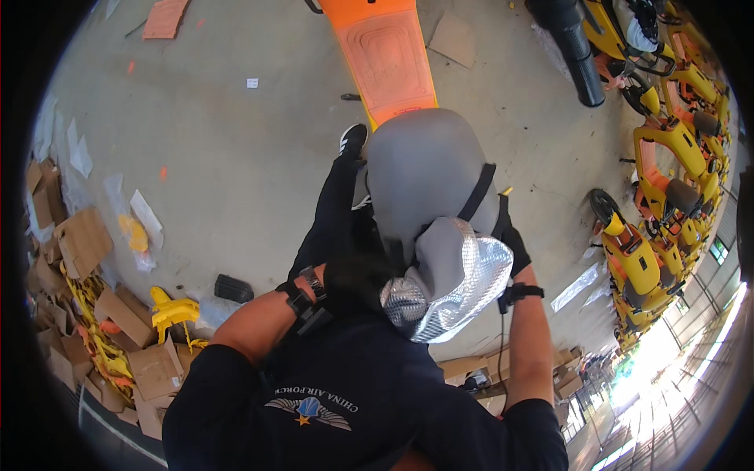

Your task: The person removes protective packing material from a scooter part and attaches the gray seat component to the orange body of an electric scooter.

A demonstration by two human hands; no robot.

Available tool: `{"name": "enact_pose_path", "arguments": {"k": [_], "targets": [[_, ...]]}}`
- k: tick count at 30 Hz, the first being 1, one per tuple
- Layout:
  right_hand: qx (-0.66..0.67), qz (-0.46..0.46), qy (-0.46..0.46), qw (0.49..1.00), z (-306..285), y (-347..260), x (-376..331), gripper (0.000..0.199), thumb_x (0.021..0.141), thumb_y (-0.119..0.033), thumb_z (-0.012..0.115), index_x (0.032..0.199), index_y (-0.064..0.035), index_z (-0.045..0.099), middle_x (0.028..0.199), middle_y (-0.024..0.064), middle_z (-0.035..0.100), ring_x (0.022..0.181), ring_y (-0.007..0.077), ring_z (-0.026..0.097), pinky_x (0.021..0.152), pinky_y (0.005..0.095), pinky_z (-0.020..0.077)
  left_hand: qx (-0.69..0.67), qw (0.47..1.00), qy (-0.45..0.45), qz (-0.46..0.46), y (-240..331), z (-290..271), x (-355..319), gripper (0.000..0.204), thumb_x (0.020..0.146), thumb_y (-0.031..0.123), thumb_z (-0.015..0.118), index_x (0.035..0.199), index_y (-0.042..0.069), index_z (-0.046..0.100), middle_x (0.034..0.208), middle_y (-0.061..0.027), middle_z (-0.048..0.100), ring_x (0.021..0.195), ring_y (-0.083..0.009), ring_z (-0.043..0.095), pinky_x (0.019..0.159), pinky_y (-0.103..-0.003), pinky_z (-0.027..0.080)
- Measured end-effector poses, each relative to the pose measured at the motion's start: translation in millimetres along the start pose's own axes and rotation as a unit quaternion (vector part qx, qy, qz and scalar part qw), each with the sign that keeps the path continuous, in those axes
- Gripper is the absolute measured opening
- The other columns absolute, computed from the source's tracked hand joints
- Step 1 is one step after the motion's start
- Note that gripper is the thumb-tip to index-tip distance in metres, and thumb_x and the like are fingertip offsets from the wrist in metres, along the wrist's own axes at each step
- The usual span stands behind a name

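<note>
While gloved, right hand (514,247) beside silver foil (477,279)

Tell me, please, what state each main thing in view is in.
Left hand, gloved, blurred, grip unclear
Right hand, gloved, grip unclear
Silver-lined cover, crumpled
Grey seat, partly hidden by the cover
Black strap, against the seat
Yellow scooters, standing close together
Cardboard boxes, heaped

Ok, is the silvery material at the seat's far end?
No, the silvery material is at the near end of the seat, between left hand and right hand.
</note>
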State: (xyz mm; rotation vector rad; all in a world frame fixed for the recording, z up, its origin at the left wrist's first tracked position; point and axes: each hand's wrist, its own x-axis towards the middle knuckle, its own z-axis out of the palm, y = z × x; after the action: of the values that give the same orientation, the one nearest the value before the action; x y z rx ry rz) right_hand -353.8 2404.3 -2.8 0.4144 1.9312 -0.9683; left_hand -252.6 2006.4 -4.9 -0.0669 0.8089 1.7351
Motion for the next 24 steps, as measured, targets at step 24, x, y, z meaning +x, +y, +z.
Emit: {"name": "enact_pose_path", "arguments": {"k": [24], "targets": [[0.060, -0.445, 0.070, 0.891, -68.1, -178.8, -207.1, 0.042, 0.092, -0.020, 0.054, 0.126, 0.0050, 0.055, 0.129, 0.0168, 0.056, 0.123, 0.0264, 0.051, 0.107, 0.0381, 0.0347, 0.469, 0.773, 0.026, 0.426, 140.5, 162.4, -17.8, 0.043, 0.070, 0.001, 0.064, 0.113, 0.003, 0.064, 0.093, -0.0119, 0.067, 0.081, -0.0311, 0.064, 0.071, -0.038, 0.051]]}}
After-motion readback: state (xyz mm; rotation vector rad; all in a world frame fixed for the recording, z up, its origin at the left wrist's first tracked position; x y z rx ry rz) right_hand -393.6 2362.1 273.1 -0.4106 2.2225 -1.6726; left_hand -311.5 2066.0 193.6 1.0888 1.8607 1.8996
